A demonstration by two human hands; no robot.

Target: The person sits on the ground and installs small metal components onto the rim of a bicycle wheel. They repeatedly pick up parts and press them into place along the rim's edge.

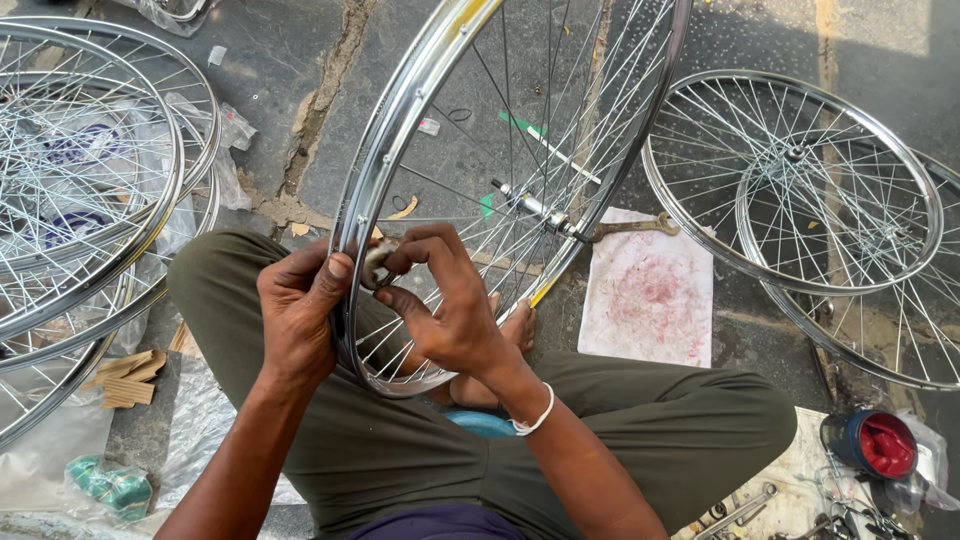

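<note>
Hands grip the spoked wheel rim (372, 190): left hand (298, 312) closed on it, right hand (450, 305) pinches a small tool (376, 262); a wrench (630, 229) and stained cloth (650, 290) lie near.

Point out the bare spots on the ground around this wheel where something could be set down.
Bare pavement shows at top left, between the stacked rims and the held wheel, and at top right above the two flat wheels. The stained cloth beside the wrench is mostly bare. Crowded: the tools and red-lined cup at bottom right.
</note>
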